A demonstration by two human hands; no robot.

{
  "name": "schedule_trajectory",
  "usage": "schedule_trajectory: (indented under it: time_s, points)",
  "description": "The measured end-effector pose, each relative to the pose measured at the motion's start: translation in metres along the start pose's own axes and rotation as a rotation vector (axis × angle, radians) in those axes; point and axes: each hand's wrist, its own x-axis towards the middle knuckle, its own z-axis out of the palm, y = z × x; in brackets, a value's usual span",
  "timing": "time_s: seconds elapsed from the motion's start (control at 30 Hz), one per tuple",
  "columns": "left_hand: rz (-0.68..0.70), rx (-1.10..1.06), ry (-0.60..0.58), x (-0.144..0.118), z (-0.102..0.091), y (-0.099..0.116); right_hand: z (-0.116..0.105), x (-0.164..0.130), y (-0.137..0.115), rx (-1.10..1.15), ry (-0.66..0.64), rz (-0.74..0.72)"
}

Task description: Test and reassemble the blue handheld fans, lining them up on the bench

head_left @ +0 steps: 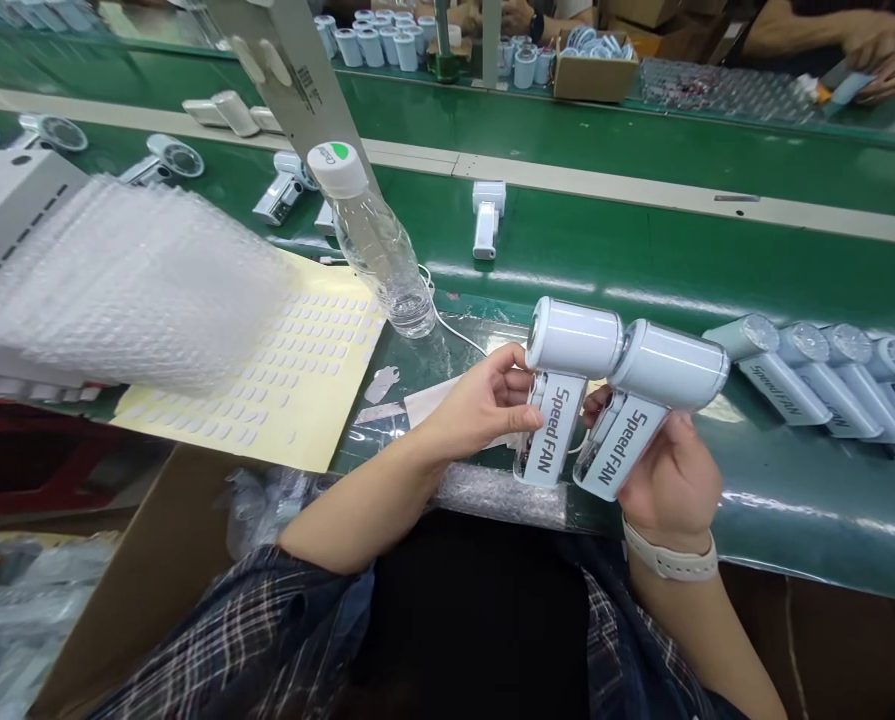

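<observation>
My left hand (pixel 503 395) is closed round the handle of a pale blue handheld fan (pixel 573 338), its thumb on the side by the "Speed FAN" lettering. A second handheld fan (pixel 672 362) of the same kind is gripped in my right hand (pixel 679 475), which wears a pale watch band on the wrist. The two fans are side by side above the bench edge, their heads touching or nearly so, handles pointing down. Part of each handle's far side is hidden by my fingers.
Several fans (pixel 784 385) lie in a row at the right. A water bottle (pixel 379 250) stands by a grey post. Bubble-wrap bags (pixel 139 280) cover part of a yellow sticker sheet (pixel 319 400) at left. One fan (pixel 486 220) lies on the green belt. Other people's hands show beyond.
</observation>
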Motion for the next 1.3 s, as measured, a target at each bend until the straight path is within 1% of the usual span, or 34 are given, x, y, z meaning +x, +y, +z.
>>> schedule_trajectory:
  time_s: [0.17,0.3,0.43,0.5,0.6,0.67,0.7,0.77,0.87,0.9,0.97,1.07,1.17,1.23,1.27,1.3]
  points:
    - [0.021,-0.009,0.048,0.004,0.000,-0.003,0.007,-0.001,0.003,-0.042,-0.016,0.048]
    - [0.012,-0.031,0.042,0.005,0.000,-0.003,0.009,-0.001,0.001,-0.033,-0.008,0.089]
    - [-0.001,-0.025,0.031,0.004,0.000,0.000,0.008,-0.002,-0.001,-0.009,-0.015,0.090]
    - [0.007,0.009,0.036,0.003,0.001,0.001,0.006,-0.004,-0.001,-0.018,-0.023,0.062]
    - [0.052,0.114,0.043,0.002,0.001,0.004,0.002,-0.007,0.000,-0.076,-0.042,-0.019]
    - [0.101,0.204,0.035,0.001,0.001,0.005,-0.001,-0.009,-0.001,-0.190,-0.043,-0.122]
    - [0.139,0.261,0.020,0.001,0.000,0.006,-0.002,-0.011,-0.003,-0.262,-0.066,-0.182]
    - [0.256,0.402,-0.012,0.000,-0.001,0.006,-0.003,-0.013,-0.007,-0.385,-0.161,-0.293]
    - [0.483,0.593,-0.043,0.000,-0.003,0.006,-0.002,-0.015,-0.016,-0.478,-0.317,-0.428]
    - [0.539,0.631,-0.046,0.000,-0.004,0.006,-0.001,-0.015,-0.018,-0.495,-0.337,-0.471]
    - [0.597,0.683,-0.048,0.001,-0.005,0.006,-0.001,-0.014,-0.020,-0.526,-0.362,-0.534]
    - [0.607,0.750,-0.040,0.003,-0.005,0.004,-0.001,-0.014,-0.014,-0.534,-0.401,-0.551]
    - [0.578,0.815,-0.060,0.007,-0.004,0.002,-0.007,-0.012,-0.007,-0.493,-0.410,-0.494]
    - [0.538,0.853,-0.107,0.005,-0.005,0.004,-0.017,-0.009,-0.012,-0.533,-0.410,-0.454]
    - [0.513,0.838,-0.100,0.003,-0.007,0.007,-0.024,-0.006,-0.018,-0.593,-0.386,-0.441]
    - [0.486,0.797,-0.060,-0.001,-0.010,0.013,-0.032,-0.004,-0.028,-0.644,-0.338,-0.423]
